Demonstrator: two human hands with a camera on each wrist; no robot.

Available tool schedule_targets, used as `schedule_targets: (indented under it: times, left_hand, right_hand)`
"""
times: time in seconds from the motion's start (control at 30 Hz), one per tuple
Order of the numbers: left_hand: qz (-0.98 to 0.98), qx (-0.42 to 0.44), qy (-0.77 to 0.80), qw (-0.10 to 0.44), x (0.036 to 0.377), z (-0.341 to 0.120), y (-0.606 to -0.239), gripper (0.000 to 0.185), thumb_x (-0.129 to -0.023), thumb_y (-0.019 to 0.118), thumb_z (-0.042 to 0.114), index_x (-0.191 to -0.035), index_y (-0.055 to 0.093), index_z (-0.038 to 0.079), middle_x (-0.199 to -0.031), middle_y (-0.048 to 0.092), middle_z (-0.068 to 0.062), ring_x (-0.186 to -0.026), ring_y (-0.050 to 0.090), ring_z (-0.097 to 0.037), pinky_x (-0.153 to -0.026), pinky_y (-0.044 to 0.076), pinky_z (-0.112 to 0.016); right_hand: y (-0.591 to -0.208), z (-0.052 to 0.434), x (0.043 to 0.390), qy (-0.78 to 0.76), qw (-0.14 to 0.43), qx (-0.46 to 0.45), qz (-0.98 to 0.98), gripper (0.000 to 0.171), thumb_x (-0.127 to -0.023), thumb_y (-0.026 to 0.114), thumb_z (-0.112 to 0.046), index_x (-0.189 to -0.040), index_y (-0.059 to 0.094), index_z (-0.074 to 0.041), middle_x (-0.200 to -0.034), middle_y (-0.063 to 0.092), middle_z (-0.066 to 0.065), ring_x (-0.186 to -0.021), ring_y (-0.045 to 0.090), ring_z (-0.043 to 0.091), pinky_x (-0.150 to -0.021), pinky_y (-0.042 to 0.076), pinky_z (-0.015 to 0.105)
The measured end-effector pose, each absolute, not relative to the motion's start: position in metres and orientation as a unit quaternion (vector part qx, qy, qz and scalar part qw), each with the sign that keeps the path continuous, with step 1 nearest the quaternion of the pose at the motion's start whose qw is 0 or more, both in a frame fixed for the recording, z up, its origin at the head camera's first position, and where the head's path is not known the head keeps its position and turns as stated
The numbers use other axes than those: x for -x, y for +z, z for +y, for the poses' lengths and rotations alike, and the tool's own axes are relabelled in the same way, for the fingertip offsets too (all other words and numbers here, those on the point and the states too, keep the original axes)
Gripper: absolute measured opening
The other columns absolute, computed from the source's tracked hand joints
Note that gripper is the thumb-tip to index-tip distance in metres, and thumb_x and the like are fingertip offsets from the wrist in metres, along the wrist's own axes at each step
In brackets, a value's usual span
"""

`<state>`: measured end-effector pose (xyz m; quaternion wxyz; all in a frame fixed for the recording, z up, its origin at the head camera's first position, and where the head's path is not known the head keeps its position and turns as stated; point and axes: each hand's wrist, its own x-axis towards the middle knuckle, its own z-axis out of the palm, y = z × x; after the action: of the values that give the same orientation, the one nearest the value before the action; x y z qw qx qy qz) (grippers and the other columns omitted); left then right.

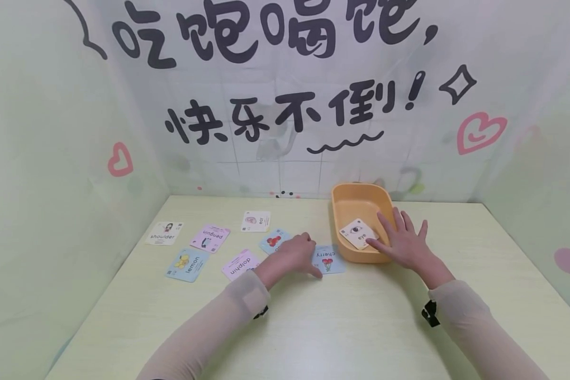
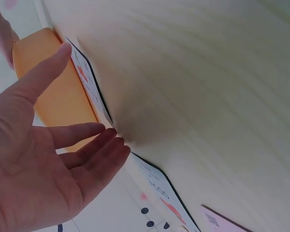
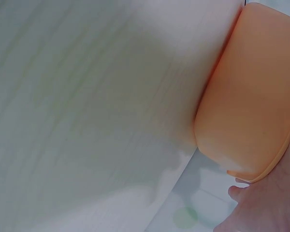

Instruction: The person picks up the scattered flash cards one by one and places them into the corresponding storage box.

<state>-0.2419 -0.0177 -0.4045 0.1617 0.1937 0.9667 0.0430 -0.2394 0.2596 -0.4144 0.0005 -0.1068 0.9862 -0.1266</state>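
My left hand point(image 1: 296, 253) reaches low over the table, its fingertips at the near end of a blue cherry card point(image 1: 330, 259) and its thumb stretched along the card's front side. In the left wrist view the fingers point(image 2: 94, 159) are only gently bent, with no card between them and the thumb. A blue card with red fruit point(image 1: 273, 240) lies partly under that hand. My right hand point(image 1: 406, 244) rests spread over the right rim of an orange bin point(image 1: 339, 211). Its thumb reaches inside, at the corner of a white eye card point(image 1: 358, 233).
Left of the hands lie a shoulder card point(image 1: 163, 234), a penguin card point(image 1: 210, 238), a lemon card point(image 1: 187, 265), an ear card point(image 1: 256, 221) and a dolphin card point(image 1: 239, 264), partly behind the left wrist. A printed cloth wall point(image 1: 199, 174) stands behind the table point(image 1: 342, 327).
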Motion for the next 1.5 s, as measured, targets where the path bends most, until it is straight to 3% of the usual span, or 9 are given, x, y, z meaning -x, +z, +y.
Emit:
schedule_targets:
  times: [0.27, 0.5, 1.07, 1.23, 1.5]
  left_hand:
    - [0.970, -0.190, 0.021, 0.153, 0.242, -0.014, -0.408, 0.075, -0.073, 0.085, 0.052, -0.131, 0.062, 0.009, -0.134, 0.052, -0.008, -0.107, 0.049, -0.019, -0.087, 0.054, -0.033]
    - [0.971, -0.185, 0.025, 0.149, 0.241, -0.013, -0.407, 0.079, -0.074, 0.084, 0.051, -0.135, 0.058, 0.008, -0.137, 0.052, -0.009, -0.109, 0.050, -0.020, -0.091, 0.054, -0.034]
    - [0.970, -0.195, 0.039, 0.138, 0.246, -0.021, -0.410, 0.081, -0.074, 0.084, 0.052, -0.137, 0.054, 0.010, -0.125, 0.056, -0.005, -0.103, 0.048, -0.018, -0.083, 0.051, -0.030]
    - [0.969, -0.202, 0.054, 0.129, 0.249, -0.027, -0.406, 0.079, -0.076, 0.082, 0.053, -0.138, 0.055, 0.011, -0.127, 0.057, -0.005, -0.105, 0.050, -0.018, -0.086, 0.052, -0.032]
    - [0.973, -0.192, 0.084, 0.094, 0.251, -0.038, -0.395, 0.080, -0.078, 0.079, 0.052, -0.144, 0.052, 0.015, -0.144, 0.054, -0.005, -0.125, 0.054, -0.024, -0.100, 0.052, -0.042]
  right_hand:
    - [-0.415, 0.261, 0.239, -0.127, 0.002, 0.106, 0.986, 0.090, -0.094, 0.044, -0.067, -0.159, 0.018, -0.011, -0.163, 0.003, 0.032, -0.149, 0.002, 0.054, -0.107, -0.010, 0.083]
    - [-0.414, 0.261, 0.239, -0.129, 0.002, 0.105, 0.986, 0.090, -0.094, 0.044, -0.067, -0.159, 0.018, -0.010, -0.163, 0.003, 0.031, -0.149, 0.003, 0.054, -0.107, -0.010, 0.083]
    - [-0.416, 0.261, 0.239, -0.134, 0.003, 0.111, 0.985, 0.090, -0.095, 0.045, -0.065, -0.159, 0.019, -0.008, -0.163, 0.002, 0.032, -0.149, 0.003, 0.052, -0.108, -0.008, 0.083]
    - [-0.416, 0.261, 0.239, -0.137, -0.005, 0.118, 0.984, 0.089, -0.096, 0.046, -0.063, -0.159, 0.019, -0.006, -0.163, 0.003, 0.034, -0.150, 0.005, 0.052, -0.113, -0.003, 0.079]
    - [-0.416, 0.261, 0.240, -0.137, -0.013, 0.128, 0.982, 0.088, -0.097, 0.046, -0.061, -0.158, 0.020, -0.003, -0.162, 0.005, 0.035, -0.149, 0.006, 0.053, -0.116, 0.001, 0.076]
